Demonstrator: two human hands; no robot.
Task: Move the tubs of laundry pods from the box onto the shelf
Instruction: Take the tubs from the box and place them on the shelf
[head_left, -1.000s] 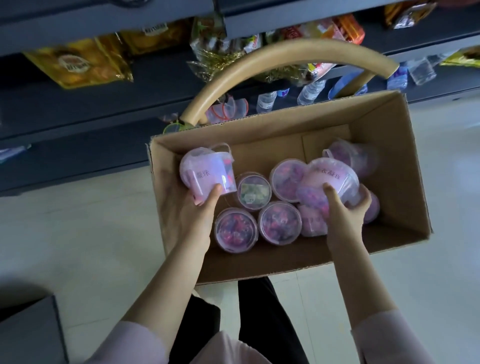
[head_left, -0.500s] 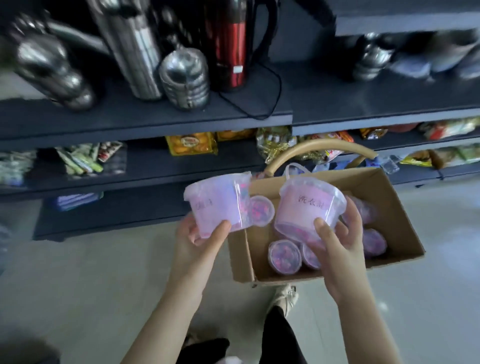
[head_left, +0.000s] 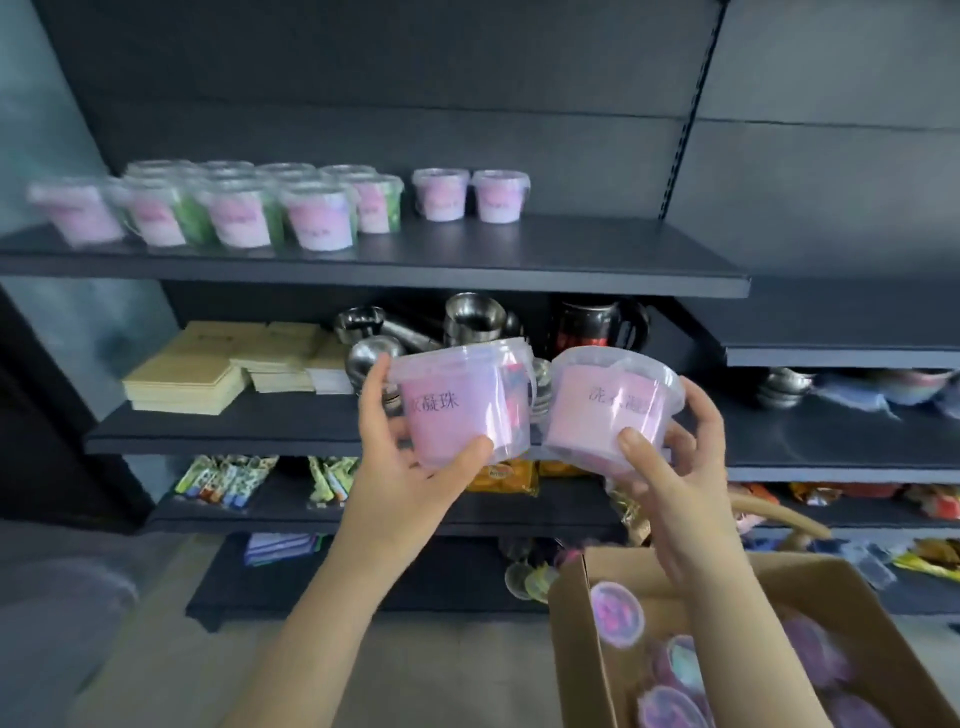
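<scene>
Below the top shelf (head_left: 571, 254), above the cardboard box (head_left: 571, 644), left hand (head_left: 400, 467) grips one pink tub (head_left: 462, 405) by its wall; right hand (head_left: 675, 467) cradles a second tub (head_left: 602, 410), tilted. Thin clear plastic: judged light, slightly yielding, smooth. Hold the wall under the rim, not the lid.

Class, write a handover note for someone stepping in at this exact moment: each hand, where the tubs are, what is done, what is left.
Left hand grips one pink tub, upright, in mid-air.
Right hand grips a second tub, tilted, beside the first.
Done: a row of tubs stands on the top shelf, bare space to its right.
Left: set both held tubs there, then move the remaining tubs from the box at lower right.
</scene>
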